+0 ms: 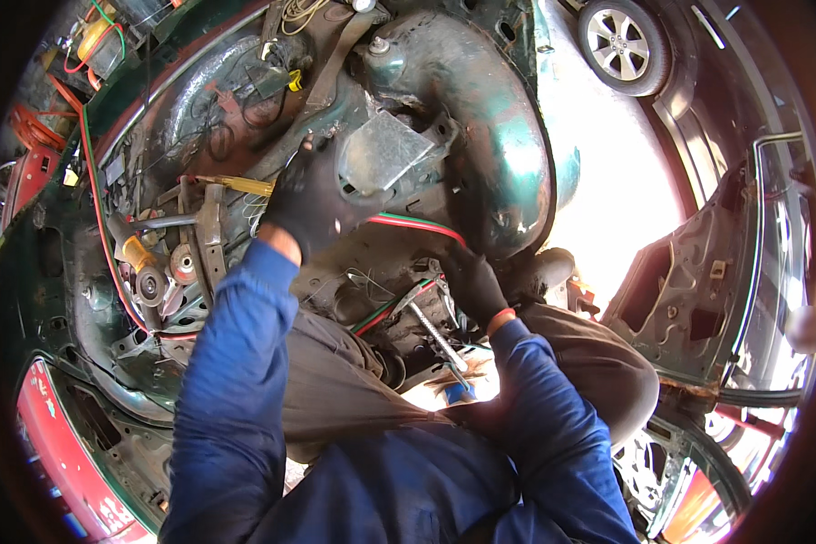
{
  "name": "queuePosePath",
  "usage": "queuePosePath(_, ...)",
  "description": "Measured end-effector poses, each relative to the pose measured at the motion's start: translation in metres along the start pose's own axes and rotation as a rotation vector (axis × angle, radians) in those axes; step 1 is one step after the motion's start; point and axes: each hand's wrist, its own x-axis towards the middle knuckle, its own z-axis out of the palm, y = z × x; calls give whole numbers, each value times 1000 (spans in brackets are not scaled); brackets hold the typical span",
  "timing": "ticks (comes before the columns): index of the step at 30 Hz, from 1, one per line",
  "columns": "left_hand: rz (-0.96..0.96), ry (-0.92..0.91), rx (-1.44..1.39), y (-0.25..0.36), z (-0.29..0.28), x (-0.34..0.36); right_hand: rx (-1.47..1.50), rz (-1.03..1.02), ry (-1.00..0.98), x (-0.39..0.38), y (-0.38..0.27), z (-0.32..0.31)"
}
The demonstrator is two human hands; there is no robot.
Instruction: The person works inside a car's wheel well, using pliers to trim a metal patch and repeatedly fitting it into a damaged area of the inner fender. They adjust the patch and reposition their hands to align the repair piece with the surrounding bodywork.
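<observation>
A flat, grey sheet-metal plate (385, 152) sits over the dark green car body, tilted. My left hand (313, 199), in a black glove with a bare fingertip showing, grips its left side; some fingers are hidden. Twin red and green hose (417, 223) runs from beneath my left hand to my right hand (470, 279), also black-gloved. The right fingers are closed round the hose, partly hidden in shadow. Below that hand, between my knees, stands a silver tool with a threaded rod (437, 337). More red and green hose passes beside it.
At left lie a yellow angle grinder (145, 272), a hammer (210, 218) and a yellow-handled tool (240, 185). More hose (92, 195) runs along the left panel. A rounded wheel arch (490, 127) rises ahead. A car door (689, 263) stands at right, near another car's wheel (622, 45).
</observation>
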Motion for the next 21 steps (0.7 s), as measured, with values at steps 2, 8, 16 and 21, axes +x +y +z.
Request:
queuePosePath(2, 103, 152, 26, 15, -3, -36, 464, 9, -48, 8, -74, -26)
queuePosePath(8, 156, 310, 51, 58, 2, -112, 893, -256, -62, -19, -162, -67)
queuePosePath(16, 183, 348, -157, 64, 19, -144, 927, -177, -71, -39, -178, -70)
queuePosePath(21, -122, 332, -1170, 71, 40, -142, 1300, -54, -107, -34, -186, -56)
